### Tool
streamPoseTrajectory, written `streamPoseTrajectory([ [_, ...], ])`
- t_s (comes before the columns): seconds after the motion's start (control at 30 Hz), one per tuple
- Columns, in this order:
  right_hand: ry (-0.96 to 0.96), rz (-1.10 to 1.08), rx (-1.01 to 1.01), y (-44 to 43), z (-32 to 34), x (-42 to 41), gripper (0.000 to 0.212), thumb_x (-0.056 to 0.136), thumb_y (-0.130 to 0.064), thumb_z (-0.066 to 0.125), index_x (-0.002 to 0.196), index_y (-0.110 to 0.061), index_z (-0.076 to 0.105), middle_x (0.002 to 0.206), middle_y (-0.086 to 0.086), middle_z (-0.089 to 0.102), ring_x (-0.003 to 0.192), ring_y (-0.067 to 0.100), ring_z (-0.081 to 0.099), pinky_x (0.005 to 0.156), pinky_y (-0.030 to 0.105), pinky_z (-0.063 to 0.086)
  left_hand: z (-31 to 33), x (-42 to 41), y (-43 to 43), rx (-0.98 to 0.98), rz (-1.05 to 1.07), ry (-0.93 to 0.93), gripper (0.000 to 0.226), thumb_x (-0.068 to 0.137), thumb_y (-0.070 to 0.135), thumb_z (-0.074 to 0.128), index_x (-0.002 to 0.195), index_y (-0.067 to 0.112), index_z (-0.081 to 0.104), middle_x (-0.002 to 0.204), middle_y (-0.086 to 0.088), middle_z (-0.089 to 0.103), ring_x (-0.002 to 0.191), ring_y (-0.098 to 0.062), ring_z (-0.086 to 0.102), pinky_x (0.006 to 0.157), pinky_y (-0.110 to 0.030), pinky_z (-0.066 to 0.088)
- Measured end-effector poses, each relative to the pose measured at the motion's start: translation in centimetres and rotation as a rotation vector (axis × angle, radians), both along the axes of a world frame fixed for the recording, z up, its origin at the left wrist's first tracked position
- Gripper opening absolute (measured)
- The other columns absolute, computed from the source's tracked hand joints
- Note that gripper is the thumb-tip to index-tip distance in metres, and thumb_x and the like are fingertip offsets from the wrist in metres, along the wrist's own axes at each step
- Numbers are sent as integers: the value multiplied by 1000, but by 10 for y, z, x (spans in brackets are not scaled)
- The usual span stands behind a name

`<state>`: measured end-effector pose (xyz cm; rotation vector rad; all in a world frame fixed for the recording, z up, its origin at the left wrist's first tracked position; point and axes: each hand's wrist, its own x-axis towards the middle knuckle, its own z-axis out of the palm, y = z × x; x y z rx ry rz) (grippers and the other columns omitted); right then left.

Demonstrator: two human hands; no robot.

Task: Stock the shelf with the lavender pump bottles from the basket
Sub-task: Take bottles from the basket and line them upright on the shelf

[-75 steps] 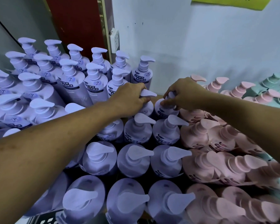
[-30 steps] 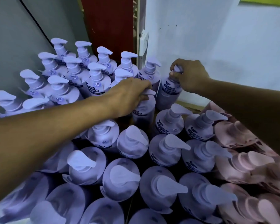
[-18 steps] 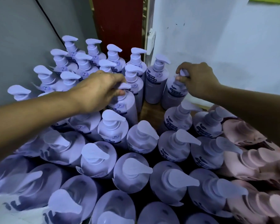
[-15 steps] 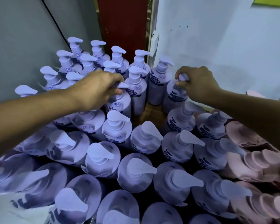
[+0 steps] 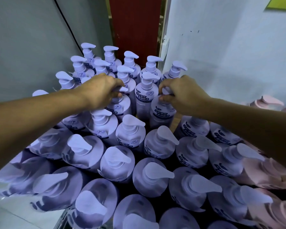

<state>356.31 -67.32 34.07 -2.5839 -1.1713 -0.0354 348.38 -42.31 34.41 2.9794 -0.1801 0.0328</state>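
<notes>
We see two bare arms reaching in from eight and four o'clock toward the middle of the view. The left hand [image 5: 100,92] has its fingers curled down over the pump head of the left-held bottle [image 5: 120,107], a lavender pump bottle whose spout tip pokes out past the knuckles toward three o'clock. The right hand [image 5: 184,95] grips the pump head of the right-held bottle [image 5: 162,113], also lavender, with thumb and bent fingers closed around it. That bottle stands at three o'clock of the left-held one. An upright middle bottle [image 5: 144,96] rises between them, just behind. Both held bottles look upright, but we cannot tell whether their bases rest on anything. A sliver of brown shelf [image 5: 177,119] shows at four o'clock of the right-held bottle. At twelve o'clock the shelf bottles [image 5: 116,63] stand in close rows, spouts turned toward three o'clock. From the hands down to six o'clock we look onto the tops of the near bottles [image 5: 155,177], packed shoulder to shoulder. Pink bottles [image 5: 267,171] crowd against them at four o'clock. Behind, a grey wall [image 5: 23,38] with a black cable [image 5: 69,28] fills ten o'clock. A red panel [image 5: 134,27] sits at twelve and a white wall [image 5: 229,47] at two.
</notes>
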Motion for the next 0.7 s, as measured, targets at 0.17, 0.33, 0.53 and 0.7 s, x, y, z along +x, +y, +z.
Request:
streamPoseTrajectory([
  [0.17,28,68,47,15,-7,-18,12,91,-24,62,97,-13,63,81,2,60,72,19,50,61,28,32,-1,-1,6,16,-6,3,21,93,23,60,99,3,62,73,-13,60,74,-31,52,75,-46,47],
  [0.33,29,60,82,30,-8,-24,11,89,-19,63,93,-9,63,72,1,59,60,15,43,52,21,29,-2,1,6,-10,13,7,19,93,23,61,99,5,61,74,-11,60,77,-29,51,76,-45,48],
  [0.53,1,67,105,45,-8,-25,11,91,-20,63,94,-9,64,61,-13,45,61,16,44,52,15,30,2,2,3,-15,67,39,20,92,21,62,103,4,63,80,-12,62,81,-27,50,75,-40,47],
  [0.7,-47,79,60,57,-18,-33,22,90,-30,63,102,-12,64,94,6,65,85,27,58,70,32,45,2,3,1,-27,78,36,18,89,20,62,102,7,65,79,-10,62,81,-29,55,71,-37,48],
])
